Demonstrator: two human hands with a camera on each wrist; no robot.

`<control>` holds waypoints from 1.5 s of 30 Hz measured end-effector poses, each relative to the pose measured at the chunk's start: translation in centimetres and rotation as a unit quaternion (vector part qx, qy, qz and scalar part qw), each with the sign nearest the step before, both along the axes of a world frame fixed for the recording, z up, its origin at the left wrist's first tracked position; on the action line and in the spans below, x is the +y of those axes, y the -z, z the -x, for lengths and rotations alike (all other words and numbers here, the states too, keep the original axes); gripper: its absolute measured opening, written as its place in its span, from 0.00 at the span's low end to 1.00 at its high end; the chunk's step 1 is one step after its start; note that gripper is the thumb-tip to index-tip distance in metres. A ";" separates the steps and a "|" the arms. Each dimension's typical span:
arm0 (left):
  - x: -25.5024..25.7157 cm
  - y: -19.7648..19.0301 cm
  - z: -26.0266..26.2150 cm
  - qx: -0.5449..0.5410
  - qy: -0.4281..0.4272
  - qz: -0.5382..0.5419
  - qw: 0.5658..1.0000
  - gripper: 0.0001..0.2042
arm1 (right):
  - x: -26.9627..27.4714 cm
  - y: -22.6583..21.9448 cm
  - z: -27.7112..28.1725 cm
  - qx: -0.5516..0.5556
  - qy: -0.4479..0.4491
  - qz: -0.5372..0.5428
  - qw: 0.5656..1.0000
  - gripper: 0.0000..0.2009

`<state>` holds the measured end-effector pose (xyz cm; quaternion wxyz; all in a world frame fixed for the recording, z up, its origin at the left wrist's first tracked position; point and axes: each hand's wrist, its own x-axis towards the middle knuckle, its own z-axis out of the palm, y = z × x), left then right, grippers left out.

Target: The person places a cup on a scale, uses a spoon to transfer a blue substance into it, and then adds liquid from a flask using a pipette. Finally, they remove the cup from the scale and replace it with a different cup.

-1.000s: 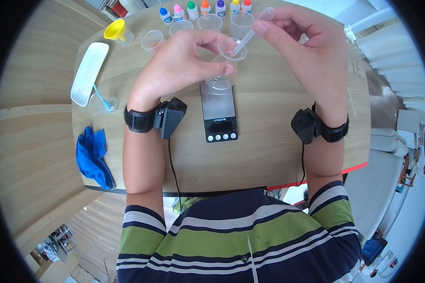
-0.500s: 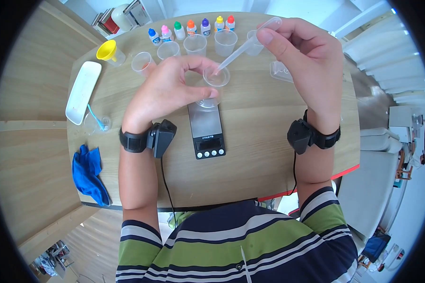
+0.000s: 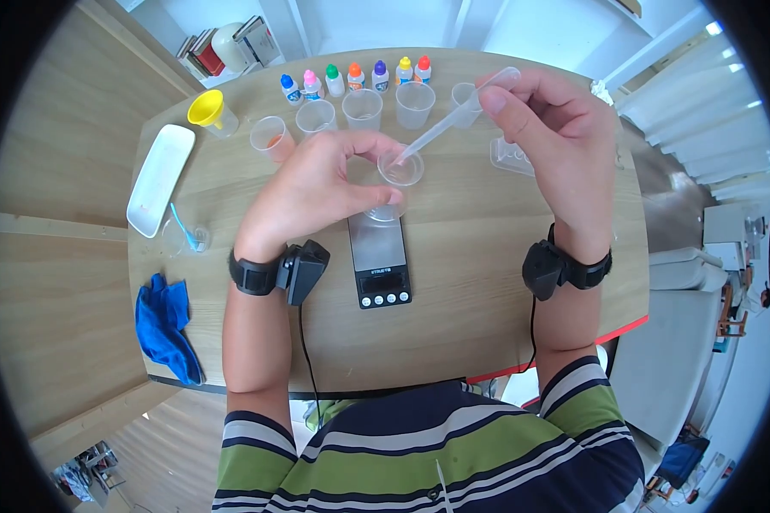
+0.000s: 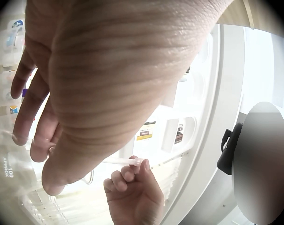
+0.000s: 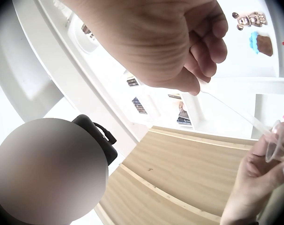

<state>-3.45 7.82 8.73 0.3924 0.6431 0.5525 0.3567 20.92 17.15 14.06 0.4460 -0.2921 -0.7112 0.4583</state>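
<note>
My left hand (image 3: 321, 184) grips a clear plastic measuring cup (image 3: 400, 169) between thumb and fingers, above a small black scale (image 3: 379, 248). Printed marks, among them 100, show on the cup's wall in the left wrist view. A clear plastic dropper (image 3: 445, 126) is pinched by its bulb end between the thumb and forefinger of my right hand (image 3: 560, 141). The dropper slants down to the left, its tip inside the cup's mouth. In the right wrist view the dropper (image 5: 235, 111) runs from my right fingertips to the cup's rim (image 5: 274, 140).
Several clear cups (image 3: 362, 109) stand behind my hands, one with orange liquid (image 3: 272, 141). Colour-capped bottles (image 3: 334, 81) line the back. A yellow funnel (image 3: 207, 109), white tray (image 3: 161, 179) and blue cloth (image 3: 164, 329) lie left. A clear plastic tray (image 3: 511, 156) sits by my right hand.
The head view has tilted upward, so the table sits lower in the frame. Both hands keep hold of the cup and the dropper, whose tip stays in the cup's mouth.
</note>
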 end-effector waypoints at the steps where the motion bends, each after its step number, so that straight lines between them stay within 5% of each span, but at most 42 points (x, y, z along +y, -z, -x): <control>1: 0.0 0.0 0.0 0.002 0.002 -0.001 1.000 0.20 | 0.0 -0.1 0.0 -0.001 -0.001 0.007 1.000 0.08; 32: -0.2 0.0 0.2 -0.002 0.004 -0.021 1.000 0.22 | 0.3 0.5 0.1 0.010 0.015 0.026 0.999 0.07; 45: -0.2 -0.2 0.0 0.020 -0.006 0.006 1.000 0.21 | -1.5 2.4 2.8 -0.142 -0.031 -0.175 0.974 0.05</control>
